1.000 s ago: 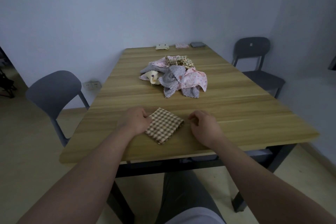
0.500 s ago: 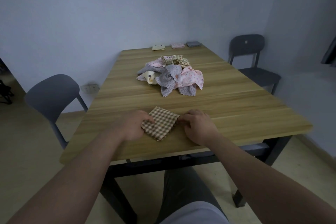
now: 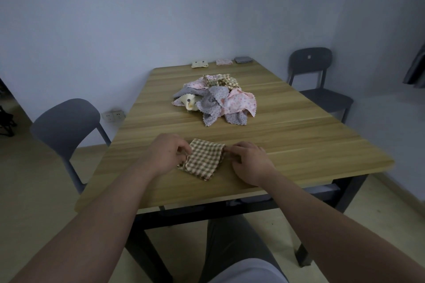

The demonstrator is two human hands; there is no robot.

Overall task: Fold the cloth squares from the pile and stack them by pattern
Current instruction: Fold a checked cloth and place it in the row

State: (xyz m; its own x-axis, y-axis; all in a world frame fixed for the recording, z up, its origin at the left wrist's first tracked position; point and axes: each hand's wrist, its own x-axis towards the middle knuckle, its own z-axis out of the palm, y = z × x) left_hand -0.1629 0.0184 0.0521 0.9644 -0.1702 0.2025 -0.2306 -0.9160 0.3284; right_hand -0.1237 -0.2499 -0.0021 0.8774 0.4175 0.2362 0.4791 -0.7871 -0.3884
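A folded brown-and-cream checked cloth (image 3: 203,159) lies near the front edge of the wooden table (image 3: 299,135). My left hand (image 3: 166,154) pinches its left corner and my right hand (image 3: 248,161) pinches its right corner, so the cloth's sides lift slightly. Farther back, mid-table, sits the loose pile of cloth squares (image 3: 216,99) in pink, grey dotted, yellow and checked patterns. At the table's far edge lie three small folded stacks: a cream one (image 3: 199,64), a pink one (image 3: 223,61) and a grey one (image 3: 243,59).
A grey chair (image 3: 66,126) stands at the table's left side and a dark chair (image 3: 319,82) at the right rear. A wall runs close behind the table. My legs are under the table's front edge.
Both hands have closed in on the checked cloth and taken its two side corners; the right hand was apart from it a second ago. The cloth's edges now rise off the table.
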